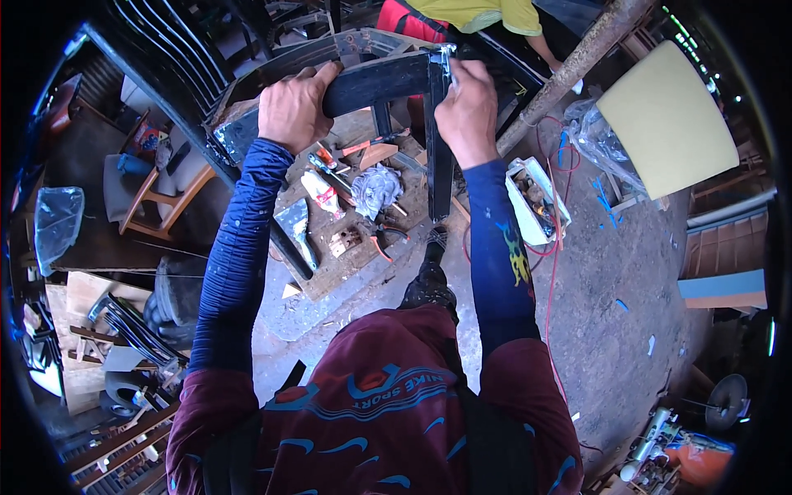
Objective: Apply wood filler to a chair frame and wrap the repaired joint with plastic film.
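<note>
A black wooden chair frame (379, 89), its seat open, stands in front of me. My left hand (295, 109) grips its near rail left of the middle, fingers curled over the top edge. My right hand (469, 114) is closed against the right corner, at the top of the front leg (439, 165). Its fingertips are pressed together, and whatever they pinch is too hidden to name. A whitish smear (446, 54) marks that corner. Below lie a grey rag (377, 190), red-handled pliers (386, 242), a white bottle (322, 194) and a flat-bladed scraper (305, 243).
The tools lie on a wooden board (342, 271). A white bin of small parts (532, 202) sits to the right, beside a red hose (551, 313). A cream cushion panel (668, 120) leans behind it. Another person's arm (540, 51) shows across the frame. Furniture parts crowd the left.
</note>
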A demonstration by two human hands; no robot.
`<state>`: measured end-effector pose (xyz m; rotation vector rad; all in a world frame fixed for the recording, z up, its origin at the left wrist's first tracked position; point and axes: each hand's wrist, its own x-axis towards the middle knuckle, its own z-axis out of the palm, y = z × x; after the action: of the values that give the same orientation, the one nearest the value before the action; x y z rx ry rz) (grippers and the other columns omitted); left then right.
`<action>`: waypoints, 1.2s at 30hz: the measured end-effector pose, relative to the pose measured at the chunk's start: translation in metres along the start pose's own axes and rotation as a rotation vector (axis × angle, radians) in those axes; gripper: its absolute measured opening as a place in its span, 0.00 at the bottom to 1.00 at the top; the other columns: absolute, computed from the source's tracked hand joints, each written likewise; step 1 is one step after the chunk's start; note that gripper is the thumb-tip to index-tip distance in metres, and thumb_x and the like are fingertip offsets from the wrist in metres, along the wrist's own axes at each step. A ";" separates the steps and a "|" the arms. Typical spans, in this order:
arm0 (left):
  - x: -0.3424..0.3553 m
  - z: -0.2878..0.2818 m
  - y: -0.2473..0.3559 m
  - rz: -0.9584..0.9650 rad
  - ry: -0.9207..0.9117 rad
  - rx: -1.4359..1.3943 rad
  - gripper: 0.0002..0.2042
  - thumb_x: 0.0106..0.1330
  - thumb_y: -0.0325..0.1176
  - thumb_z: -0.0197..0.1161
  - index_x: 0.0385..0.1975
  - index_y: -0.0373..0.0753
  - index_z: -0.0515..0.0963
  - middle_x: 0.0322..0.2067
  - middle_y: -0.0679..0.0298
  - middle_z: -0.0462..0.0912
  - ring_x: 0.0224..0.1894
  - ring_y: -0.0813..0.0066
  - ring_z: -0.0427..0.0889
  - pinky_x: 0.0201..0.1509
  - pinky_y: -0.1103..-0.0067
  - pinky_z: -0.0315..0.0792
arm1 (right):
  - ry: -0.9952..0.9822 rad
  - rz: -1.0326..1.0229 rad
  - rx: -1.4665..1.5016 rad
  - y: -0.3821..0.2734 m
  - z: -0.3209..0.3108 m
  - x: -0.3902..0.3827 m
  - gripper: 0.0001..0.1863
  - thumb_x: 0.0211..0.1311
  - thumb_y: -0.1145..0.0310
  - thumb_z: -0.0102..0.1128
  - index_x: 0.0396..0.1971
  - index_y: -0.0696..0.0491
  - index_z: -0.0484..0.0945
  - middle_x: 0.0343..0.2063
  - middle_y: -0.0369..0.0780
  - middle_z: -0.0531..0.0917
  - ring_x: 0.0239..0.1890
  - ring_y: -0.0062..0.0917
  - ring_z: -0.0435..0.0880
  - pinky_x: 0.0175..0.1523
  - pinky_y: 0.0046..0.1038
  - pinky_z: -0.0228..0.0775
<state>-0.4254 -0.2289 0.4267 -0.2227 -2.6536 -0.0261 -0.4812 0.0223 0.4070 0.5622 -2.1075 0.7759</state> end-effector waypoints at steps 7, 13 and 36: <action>-0.001 0.001 0.002 -0.024 -0.028 0.005 0.37 0.41 0.30 0.72 0.59 0.52 0.71 0.40 0.59 0.83 0.40 0.53 0.85 0.41 0.64 0.80 | -0.068 0.071 0.000 -0.007 0.004 -0.014 0.20 0.52 0.83 0.55 0.47 0.67 0.79 0.42 0.51 0.77 0.49 0.44 0.75 0.56 0.39 0.68; -0.003 0.001 -0.001 -0.018 -0.001 -0.019 0.36 0.42 0.30 0.73 0.58 0.52 0.71 0.41 0.59 0.83 0.40 0.53 0.85 0.40 0.65 0.80 | -0.176 0.184 0.060 0.001 -0.014 -0.009 0.13 0.54 0.81 0.56 0.40 0.64 0.82 0.35 0.51 0.80 0.40 0.45 0.81 0.49 0.41 0.72; 0.004 0.021 -0.012 -0.001 0.033 0.090 0.38 0.43 0.32 0.74 0.61 0.55 0.71 0.42 0.60 0.85 0.39 0.55 0.87 0.41 0.66 0.81 | -0.346 0.210 -0.031 0.035 -0.008 -0.053 0.06 0.49 0.79 0.57 0.28 0.62 0.80 0.31 0.56 0.83 0.39 0.52 0.84 0.49 0.46 0.75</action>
<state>-0.4406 -0.2389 0.4101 -0.1896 -2.6143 0.0887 -0.4678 0.0592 0.3561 0.4904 -2.5250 0.8050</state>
